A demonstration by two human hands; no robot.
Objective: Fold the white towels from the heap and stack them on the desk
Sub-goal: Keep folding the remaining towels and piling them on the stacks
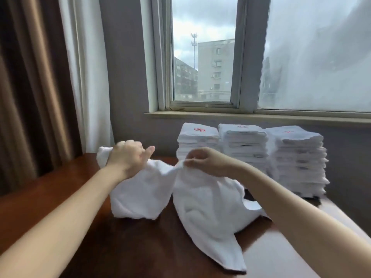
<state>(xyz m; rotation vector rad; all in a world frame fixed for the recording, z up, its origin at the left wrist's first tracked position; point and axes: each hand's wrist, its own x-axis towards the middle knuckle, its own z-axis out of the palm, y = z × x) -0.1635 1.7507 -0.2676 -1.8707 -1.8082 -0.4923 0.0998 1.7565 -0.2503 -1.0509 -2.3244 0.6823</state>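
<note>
A: Left hand [125, 155]?

B: Fisted round a bunched end of the white towel [200, 201], raised above the bench [140, 247], thumb poking out to the right.

A: And the right hand [202, 160]?

B: Pinching a thin bit of the same towel's upper edge between thumb and fingertips. Near the left hand, not touching it.

A: The towel itself?

B: Unfolded, slung between both hands, sagging in two lobes. Lower parts down on the dark brown bench top, one long tail trailing toward the near edge.

A: Anything folded?

B: Three piles of folded white towels at the back of the bench, side by side below the window sill [241, 115]: left stack [197, 137], middle stack [244, 143], right stack [297, 159]. Red embroidery on the top towel of the left one; marks on the other two too blurred to read. Ragged edges on the right stack, with something dark under it, hard to make out.

A: Held towel against the piles?

B: Just in front of them. Touching or apart, cannot tell.

A: Around all that?

B: Grey-framed window [202, 57] behind, with cloudy sky and a pale apartment block outside. Right pane fogged over. Brown curtain [30, 87] at the left, white sheer curtain [88, 77] beside it.
</note>
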